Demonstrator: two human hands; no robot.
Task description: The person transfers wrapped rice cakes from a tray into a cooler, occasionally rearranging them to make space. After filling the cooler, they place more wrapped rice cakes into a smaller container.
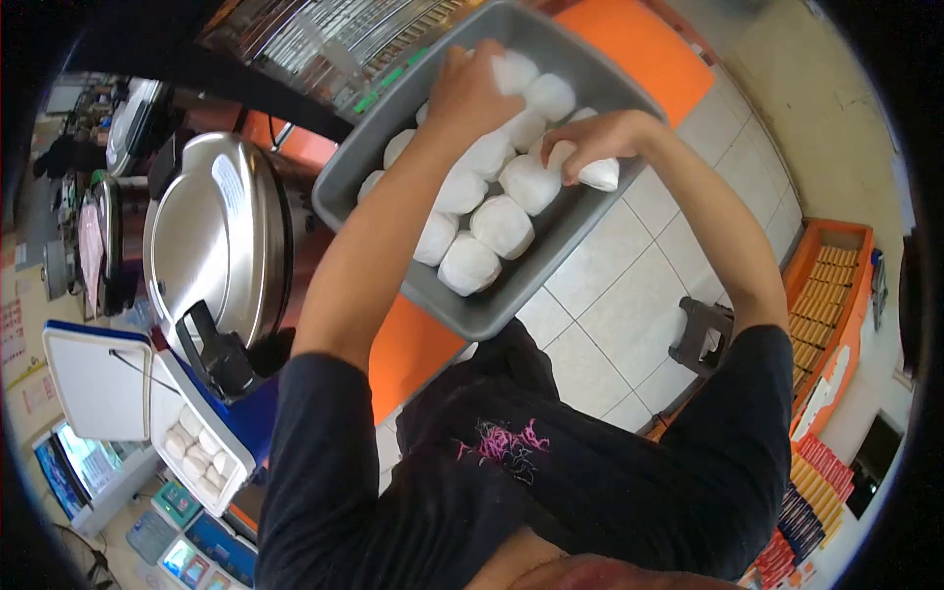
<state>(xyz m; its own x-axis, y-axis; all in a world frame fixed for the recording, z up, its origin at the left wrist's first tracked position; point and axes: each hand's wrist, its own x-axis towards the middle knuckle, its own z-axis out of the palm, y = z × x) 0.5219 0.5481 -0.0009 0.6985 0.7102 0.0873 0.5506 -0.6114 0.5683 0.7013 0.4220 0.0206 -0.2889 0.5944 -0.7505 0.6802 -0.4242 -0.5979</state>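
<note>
A grey plastic tub (457, 313) holds many white, rounded bundles (501, 224), packed side by side; what they are made of I cannot make out. My left hand (472, 88) reaches into the tub's far part, thumb and fingers curled around a white bundle (513, 72) there. At the tub's right wall, my right hand (605, 140) grips another white bundle (598, 175), its pointed lower end showing below the fingers.
The tub rests on an orange surface (629, 44). Left of it stands a large steel cooker (202, 236) with a black latch. An open blue-and-white cooler (98, 383) contains more white bundles. A brown stool (703, 334) stands on the tiled floor (619, 315), near an orange rack (826, 295).
</note>
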